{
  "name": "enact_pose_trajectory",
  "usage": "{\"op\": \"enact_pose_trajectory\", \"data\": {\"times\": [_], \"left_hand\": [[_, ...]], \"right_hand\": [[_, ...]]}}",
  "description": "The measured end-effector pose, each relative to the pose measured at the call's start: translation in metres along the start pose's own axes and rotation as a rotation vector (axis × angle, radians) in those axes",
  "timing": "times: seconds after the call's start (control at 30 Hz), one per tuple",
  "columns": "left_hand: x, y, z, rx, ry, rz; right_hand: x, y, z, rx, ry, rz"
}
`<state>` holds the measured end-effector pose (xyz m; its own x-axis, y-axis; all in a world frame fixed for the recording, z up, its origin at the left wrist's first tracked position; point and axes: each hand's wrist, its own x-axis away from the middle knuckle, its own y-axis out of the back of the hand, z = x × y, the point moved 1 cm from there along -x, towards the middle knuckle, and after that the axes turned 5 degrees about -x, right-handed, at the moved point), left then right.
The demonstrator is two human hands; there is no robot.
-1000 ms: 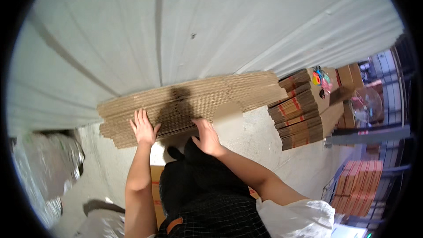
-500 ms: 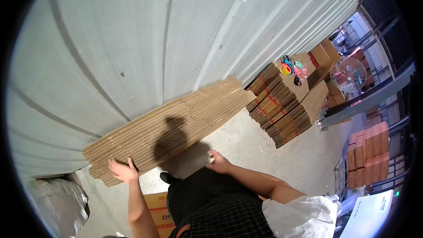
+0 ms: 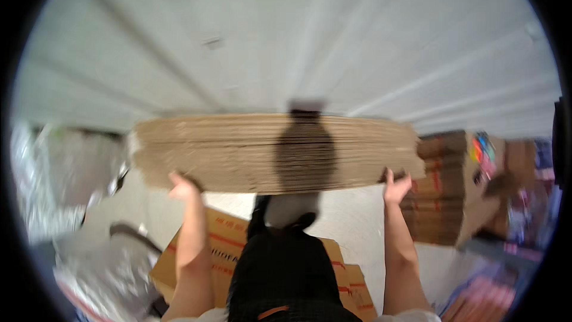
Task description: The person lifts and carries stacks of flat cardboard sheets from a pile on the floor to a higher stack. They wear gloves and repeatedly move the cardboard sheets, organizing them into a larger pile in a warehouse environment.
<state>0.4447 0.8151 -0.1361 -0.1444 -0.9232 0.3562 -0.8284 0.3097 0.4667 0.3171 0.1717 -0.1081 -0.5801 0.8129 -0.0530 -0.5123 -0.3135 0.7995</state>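
Observation:
A long stack of flattened cardboard boxes (image 3: 238, 154), edges upward, lies across the view against the wall. My left hand (image 3: 185, 188) is at the near edge of its left part, fingers apart and somewhat blurred. Toward the right end, my right hand (image 3: 396, 188) is at the same edge with thumb and fingers spread. Neither hand is closed around the cardboard; whether they press on it I cannot tell. My head's shadow falls on the middle of the stack.
A pale ribbed metal wall (image 3: 268, 42) rises behind the stack. To the right stands another pile of flattened cartons (image 3: 438, 197) with small colourful items on top. Printed cardboard boxes (image 3: 223, 241) lie beside my legs. Plastic-wrapped bundles (image 3: 107, 274) sit at left.
My view has turned so the stack lies level and central. My right hand has moved from near my body to the stack's right part; my left hand stays by its left part.

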Motion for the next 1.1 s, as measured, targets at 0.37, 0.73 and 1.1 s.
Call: {"op": "enact_pose_trajectory", "data": {"times": [0.37, 0.73, 1.1], "left_hand": [[-0.053, -0.013, 0.02, -0.014, -0.151, -0.07], [-0.01, -0.053, -0.027, -0.212, 0.004, -0.172], [0.283, -0.047, 0.15, -0.752, -1.344, 0.531]], "right_hand": [[-0.152, 0.017, 0.01, 0.47, -0.308, 0.256], [-0.147, 0.006, -0.021, 0.353, -0.231, 0.062], [0.182, 0.137, -0.142, -0.233, -0.071, 0.186]]}}
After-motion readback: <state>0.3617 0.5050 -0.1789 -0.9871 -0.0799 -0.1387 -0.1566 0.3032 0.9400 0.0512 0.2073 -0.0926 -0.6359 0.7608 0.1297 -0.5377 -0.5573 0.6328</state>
